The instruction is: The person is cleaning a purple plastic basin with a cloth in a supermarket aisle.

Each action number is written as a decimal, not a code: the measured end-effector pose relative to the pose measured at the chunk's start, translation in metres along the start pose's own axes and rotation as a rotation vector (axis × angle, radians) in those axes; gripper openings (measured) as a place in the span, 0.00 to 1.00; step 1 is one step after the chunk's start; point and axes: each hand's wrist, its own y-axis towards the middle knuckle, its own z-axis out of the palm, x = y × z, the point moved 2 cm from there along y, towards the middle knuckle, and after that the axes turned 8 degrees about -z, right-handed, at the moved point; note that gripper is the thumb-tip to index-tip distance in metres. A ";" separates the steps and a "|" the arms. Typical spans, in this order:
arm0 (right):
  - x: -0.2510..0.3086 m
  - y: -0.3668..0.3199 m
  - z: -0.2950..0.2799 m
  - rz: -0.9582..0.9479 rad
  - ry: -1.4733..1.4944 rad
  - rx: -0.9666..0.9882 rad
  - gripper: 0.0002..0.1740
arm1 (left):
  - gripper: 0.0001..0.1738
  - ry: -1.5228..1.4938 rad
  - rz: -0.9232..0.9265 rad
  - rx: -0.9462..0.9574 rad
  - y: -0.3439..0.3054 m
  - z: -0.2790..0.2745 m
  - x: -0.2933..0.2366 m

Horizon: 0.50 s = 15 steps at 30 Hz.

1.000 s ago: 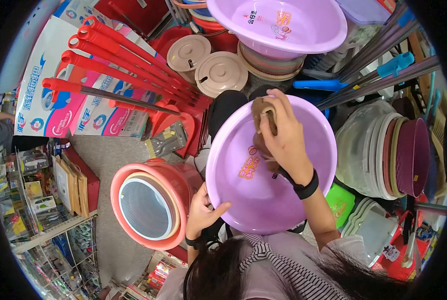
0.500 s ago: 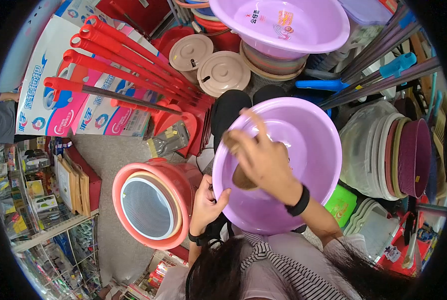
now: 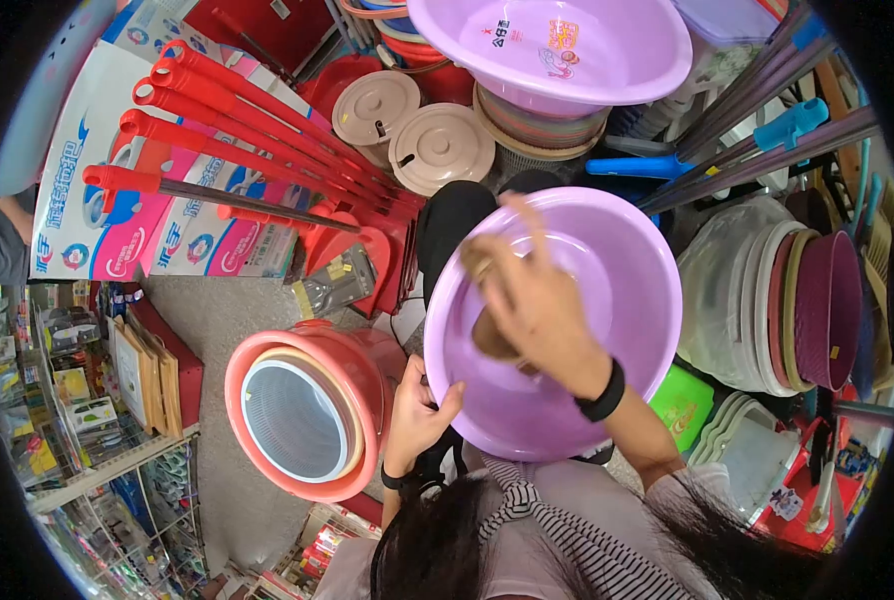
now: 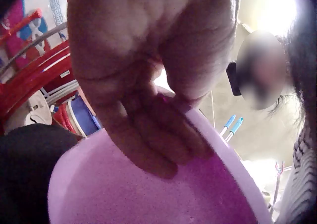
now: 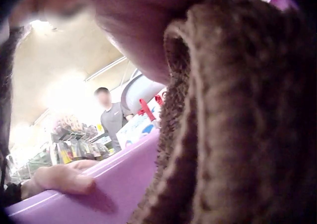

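while left hand (image 3: 419,415) curls round near-left rim, thumb inside, purple basin (image 3: 592,410) sits over lap, mouth facing up; right hand (image 3: 547,315), blurred, grips brown cloth (image 3: 492,337) at basin's left inner side, cloth's long axis roughly far to near. second ago, cloth was nearer far rim, inside print showing, now out of sight. coral bucket (image 3: 239,420) left, stacked basin (image 3: 627,75) beyond; right hand blocks part of basin floor.

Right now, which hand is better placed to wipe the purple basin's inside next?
The right hand, I'd judge: it holds the brown cloth inside the purple basin, while the left hand grips its rim.
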 end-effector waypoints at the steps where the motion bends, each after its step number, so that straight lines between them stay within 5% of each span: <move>1: -0.014 0.002 -0.009 0.069 -0.079 -0.043 0.17 | 0.15 -0.025 -0.010 -0.012 -0.003 0.000 -0.001; 6: -0.058 0.004 -0.035 0.168 -0.161 -0.180 0.16 | 0.19 0.078 0.037 0.046 -0.003 -0.009 0.005; 10: -0.048 0.001 -0.030 0.126 -0.014 -0.123 0.15 | 0.26 -0.143 0.076 0.114 0.011 -0.025 0.003; 15: -0.026 -0.001 -0.010 0.083 0.011 -0.049 0.15 | 0.17 0.015 0.153 -0.008 0.028 -0.020 -0.015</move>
